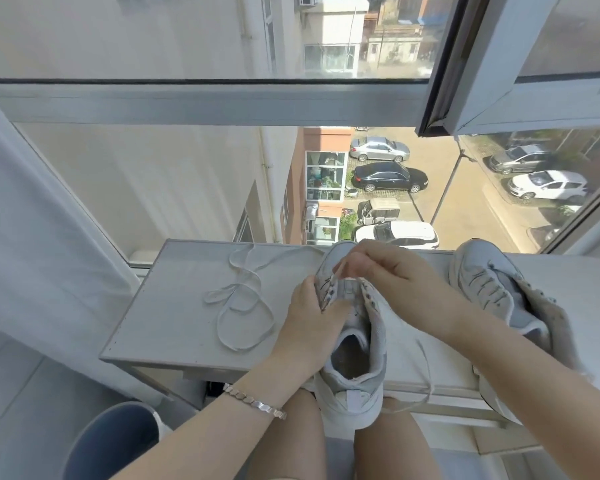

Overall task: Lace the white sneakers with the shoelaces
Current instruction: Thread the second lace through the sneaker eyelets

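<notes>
Threading near the toe end of a white sneaker (pixel 357 386), a person steadies the shoe with the left hand (pixel 307 315), whose fingers (pixel 311 289) are curled round one eyelet flap. The right hand (pixel 385 271) appears to pinch the tip of a shoelace (pixel 427 368) just above the eyelets. The sneaker stands on the white worktop (pixel 174 323) with its heel overhanging the near edge above the knees, so a firm tug could tip it off. The shoelace's free tail droops over that same edge and may snag or pull unevenly. A spare shoelace (pixel 243 299) lies looped to the left and looks liable to knot when lifted. The second sneaker (pixel 489 282) rests tilted at the right, near the edge.
</notes>
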The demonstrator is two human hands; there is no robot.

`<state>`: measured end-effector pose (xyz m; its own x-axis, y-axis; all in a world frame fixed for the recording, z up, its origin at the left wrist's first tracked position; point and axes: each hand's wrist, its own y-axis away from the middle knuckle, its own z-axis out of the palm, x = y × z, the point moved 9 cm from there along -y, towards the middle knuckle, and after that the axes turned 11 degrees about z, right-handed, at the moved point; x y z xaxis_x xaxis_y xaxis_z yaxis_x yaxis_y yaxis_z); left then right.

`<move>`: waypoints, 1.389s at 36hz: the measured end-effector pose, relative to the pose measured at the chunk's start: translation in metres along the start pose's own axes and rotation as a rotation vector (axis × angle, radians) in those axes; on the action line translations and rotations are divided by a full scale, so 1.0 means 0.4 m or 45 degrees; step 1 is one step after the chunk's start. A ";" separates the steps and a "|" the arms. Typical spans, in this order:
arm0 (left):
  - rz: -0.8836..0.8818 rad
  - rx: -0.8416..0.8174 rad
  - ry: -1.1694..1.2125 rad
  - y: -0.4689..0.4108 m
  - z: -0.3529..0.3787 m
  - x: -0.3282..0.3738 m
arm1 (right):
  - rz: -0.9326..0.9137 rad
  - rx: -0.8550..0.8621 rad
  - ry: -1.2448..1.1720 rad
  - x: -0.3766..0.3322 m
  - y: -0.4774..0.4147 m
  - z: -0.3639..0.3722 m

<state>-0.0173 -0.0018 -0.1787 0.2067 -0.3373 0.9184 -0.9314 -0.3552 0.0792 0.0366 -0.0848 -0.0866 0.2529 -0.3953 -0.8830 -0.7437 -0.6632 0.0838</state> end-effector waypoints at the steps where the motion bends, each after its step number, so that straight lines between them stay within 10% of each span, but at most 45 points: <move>1: 0.018 -0.004 -0.015 -0.002 0.004 -0.002 | -0.006 -0.037 -0.197 -0.014 0.015 -0.003; 7: 0.041 -0.032 -0.054 0.003 0.000 0.010 | -0.020 -0.119 -0.786 -0.039 0.072 -0.050; 13: 0.145 -0.039 -0.039 -0.001 0.002 0.021 | 0.443 0.221 -0.272 0.126 0.064 -0.128; 21: 0.261 -0.073 -0.145 -0.014 -0.006 0.057 | 0.314 0.483 -0.351 0.074 0.099 -0.266; 50: 0.520 -0.192 0.146 -0.057 -0.107 0.188 | 0.118 0.120 0.418 0.061 0.031 -0.071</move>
<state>0.0067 0.0181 -0.0950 -0.2139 -0.3219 0.9223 -0.9646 -0.0792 -0.2514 0.0514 -0.1207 -0.0940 0.3558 -0.6442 -0.6771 -0.8228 -0.5595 0.0999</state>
